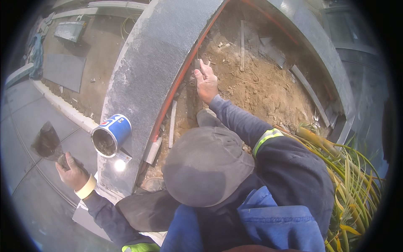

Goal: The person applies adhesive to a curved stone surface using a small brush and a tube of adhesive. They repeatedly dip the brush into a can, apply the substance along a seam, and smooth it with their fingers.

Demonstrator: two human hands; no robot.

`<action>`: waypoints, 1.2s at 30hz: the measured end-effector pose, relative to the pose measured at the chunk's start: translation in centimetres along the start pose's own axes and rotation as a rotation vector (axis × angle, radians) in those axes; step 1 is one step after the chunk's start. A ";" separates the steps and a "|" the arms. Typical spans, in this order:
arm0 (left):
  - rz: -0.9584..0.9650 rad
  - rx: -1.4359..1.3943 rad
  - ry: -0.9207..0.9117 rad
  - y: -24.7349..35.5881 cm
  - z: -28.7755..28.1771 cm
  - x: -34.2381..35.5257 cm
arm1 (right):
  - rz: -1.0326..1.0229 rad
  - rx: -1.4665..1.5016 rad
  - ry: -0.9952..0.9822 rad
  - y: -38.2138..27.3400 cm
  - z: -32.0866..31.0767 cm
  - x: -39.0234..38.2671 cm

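My left hand, a roll of pale masking tape round its wrist, grips a trowel-like tool with a wide dark blade, held out over the paving. To its right a blue can stands on the grey planter wall, its mouth showing grey stuff inside. My right hand reaches over the planter's soil and pinches a small narrow grey tool by the wall's inner edge. The exact kind of that tool is too small to tell. A reddish-orange strip runs along that edge.
My bent knee fills the middle. Loose strips lie on the soil, and the far wall curves round it. Long-leaved plants crowd the right. At the far left are a flat grey slab and a metal box.
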State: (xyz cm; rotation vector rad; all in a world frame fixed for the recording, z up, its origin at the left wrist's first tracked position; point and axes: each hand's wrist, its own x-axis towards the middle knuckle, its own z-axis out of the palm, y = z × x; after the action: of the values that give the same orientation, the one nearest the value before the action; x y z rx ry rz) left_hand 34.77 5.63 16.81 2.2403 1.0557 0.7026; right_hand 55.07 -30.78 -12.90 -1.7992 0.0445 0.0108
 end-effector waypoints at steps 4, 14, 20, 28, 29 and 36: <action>0.016 0.051 0.019 0.1 -0.9 -0.2 | -0.126 -0.183 0.103 -1.9 -5.8 3.7; 0.018 0.045 0.041 -0.8 -1.4 0.2 | -0.463 -0.946 -0.031 -12.3 -12.9 20.0; 0.046 0.103 0.010 -1.8 -2.3 0.2 | -0.496 -0.987 -0.176 -13.1 -9.6 15.1; -0.013 0.138 0.010 -1.4 -1.5 0.3 | -0.443 -0.904 -0.288 -15.0 -5.6 5.9; -0.012 0.139 0.013 -1.2 -1.5 0.3 | -0.447 -0.875 -0.318 -15.1 -5.5 5.5; 0.000 0.160 0.005 -0.6 -2.3 0.0 | -0.481 -0.421 -0.130 -14.7 -9.8 8.6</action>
State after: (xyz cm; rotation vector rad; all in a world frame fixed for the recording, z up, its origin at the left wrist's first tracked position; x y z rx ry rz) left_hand 32.91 6.51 18.06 2.3751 1.1504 0.6443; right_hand 64.06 -37.23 3.38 -2.1832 -0.5177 -0.2202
